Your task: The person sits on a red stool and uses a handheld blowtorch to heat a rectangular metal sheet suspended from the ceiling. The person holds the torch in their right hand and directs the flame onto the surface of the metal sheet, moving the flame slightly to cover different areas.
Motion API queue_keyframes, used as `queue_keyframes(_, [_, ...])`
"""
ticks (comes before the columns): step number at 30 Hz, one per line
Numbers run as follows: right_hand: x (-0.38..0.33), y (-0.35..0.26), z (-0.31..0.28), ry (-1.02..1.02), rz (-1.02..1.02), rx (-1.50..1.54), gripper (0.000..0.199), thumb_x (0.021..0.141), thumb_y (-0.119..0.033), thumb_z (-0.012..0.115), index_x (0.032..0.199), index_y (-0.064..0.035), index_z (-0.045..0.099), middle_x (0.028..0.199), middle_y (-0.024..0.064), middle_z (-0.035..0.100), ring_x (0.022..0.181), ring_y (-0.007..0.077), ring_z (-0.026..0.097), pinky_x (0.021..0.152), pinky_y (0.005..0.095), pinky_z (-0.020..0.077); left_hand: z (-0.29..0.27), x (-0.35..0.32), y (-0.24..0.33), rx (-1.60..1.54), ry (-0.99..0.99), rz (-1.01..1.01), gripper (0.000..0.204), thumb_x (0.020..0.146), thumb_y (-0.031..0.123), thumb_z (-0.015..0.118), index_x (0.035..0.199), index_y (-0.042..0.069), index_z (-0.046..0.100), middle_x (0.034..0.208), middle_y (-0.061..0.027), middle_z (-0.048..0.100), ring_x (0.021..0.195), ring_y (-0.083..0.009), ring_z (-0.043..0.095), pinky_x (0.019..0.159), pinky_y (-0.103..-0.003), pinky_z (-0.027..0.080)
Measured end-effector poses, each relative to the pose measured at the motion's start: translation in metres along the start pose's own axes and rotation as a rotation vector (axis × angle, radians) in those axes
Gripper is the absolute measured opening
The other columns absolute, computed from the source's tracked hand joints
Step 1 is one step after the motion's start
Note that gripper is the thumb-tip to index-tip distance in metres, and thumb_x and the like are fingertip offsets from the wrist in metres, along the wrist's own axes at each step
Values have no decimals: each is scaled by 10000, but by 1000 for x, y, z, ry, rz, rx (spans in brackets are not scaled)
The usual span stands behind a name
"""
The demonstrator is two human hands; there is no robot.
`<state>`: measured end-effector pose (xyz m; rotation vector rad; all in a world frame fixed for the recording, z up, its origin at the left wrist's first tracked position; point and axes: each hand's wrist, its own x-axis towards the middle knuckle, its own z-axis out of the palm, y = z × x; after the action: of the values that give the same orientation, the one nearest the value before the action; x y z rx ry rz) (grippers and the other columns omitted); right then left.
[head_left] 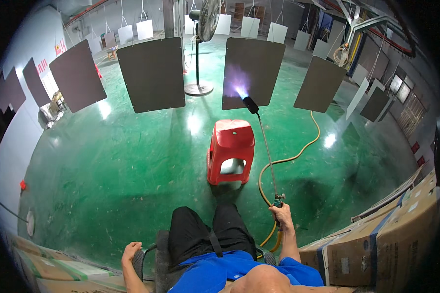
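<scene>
My right hand (281,215) is wrapped around the handle of a long gas torch (268,151). A blue-purple flame (239,88) comes from its black nozzle, in front of the lower left part of a dark hanging panel (259,63). From the handle a yellow hose (298,155) curves across the floor. My left hand (132,250) is beside the chair's armrest (139,263), its fingers loosely curled with nothing seen in them. I am seated, and a red plastic stool (233,151) stands in front of my knees.
More dark panels (154,73) hang in a curved row, with pale panels (249,27) farther back. A pedestal fan (198,53) stands behind the row. Cardboard boxes (401,234) line the right side, and others (68,268) lie at the lower left. The floor is green.
</scene>
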<state>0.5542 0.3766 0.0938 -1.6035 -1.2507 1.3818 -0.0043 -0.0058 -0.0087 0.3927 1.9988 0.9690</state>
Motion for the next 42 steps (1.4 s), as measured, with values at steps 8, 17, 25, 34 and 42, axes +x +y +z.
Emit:
queue_keyframes(8, [24, 32, -4, 68, 5, 26, 103, 756, -81, 682, 725, -41, 593, 543, 8, 522, 408, 108, 479, 389, 270, 372, 10, -15, 31, -2, 58, 117, 400, 850, 261, 709, 1129, -13, 627, 960, -92, 683, 865, -162, 654, 740, -323, 516])
queue_keyframes(17, [35, -13, 3, 123, -58, 93, 98, 757, -75, 698, 724, -73, 606, 561, -5, 531, 413, 98, 475, 387, 259, 375, 31, -38, 69, 74, 45, 215, 486, 798, 289, 746, 1167, 0, 621, 977, -136, 697, 896, -208, 661, 771, -352, 531])
queue_keyframes(25, [22, -52, 22, 31, -179, 93, 90, 761, -79, 690, 753, -69, 601, 575, -8, 504, 430, 111, 463, 400, 274, 364, 36, -59, 85, 528, 15, 321, 588, 752, 398, 761, 1194, 39, 616, 1068, -178, 679, 1010, -310, 645, 874, -396, 508])
queue_keyframes(34, [-10, -66, 26, -49, -252, 41, 161, 776, -88, 668, 709, -84, 522, 568, -18, 439, 426, 117, 404, 416, 291, 340, 38, -54, 76, 563, -67, 380, 626, 763, 497, 708, 1215, 75, 612, 1123, -191, 660, 1072, -348, 614, 931, -433, 482])
queue_keyframes(42, [1, -51, 18, -19, -310, 82, 137, 781, -78, 680, 822, -52, 552, 590, 14, 464, 415, 127, 420, 377, 302, 352, 39, -39, 79, 686, -177, 368, 686, 784, 551, 683, 1281, 94, 560, 1154, -151, 655, 1081, -337, 605, 924, -450, 486])
